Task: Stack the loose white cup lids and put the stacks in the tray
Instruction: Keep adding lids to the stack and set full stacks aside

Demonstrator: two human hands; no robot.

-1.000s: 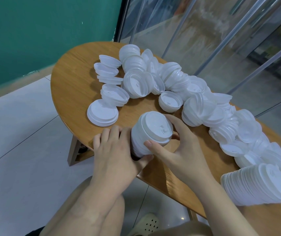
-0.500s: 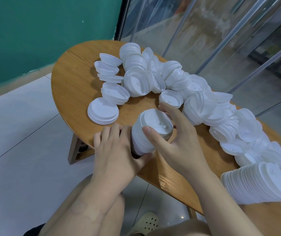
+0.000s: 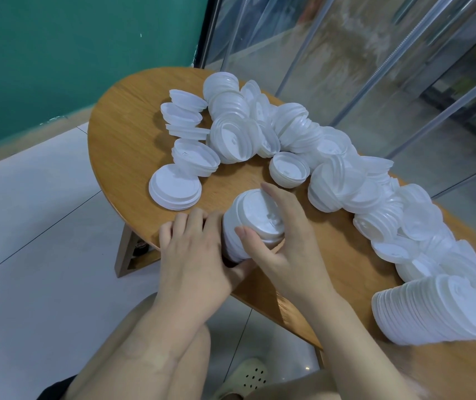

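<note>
White lid stack [image 3: 252,223] gripped by both hands.

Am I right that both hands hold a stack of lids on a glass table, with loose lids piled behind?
Not quite: the head view shows the table is wood, not glass. The rest holds: the left hand and right hand hold a stack, with loose lids piled behind.

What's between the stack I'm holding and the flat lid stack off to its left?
Only bare wooden table separates the held stack from the flat lid stack, per the head view.
</note>
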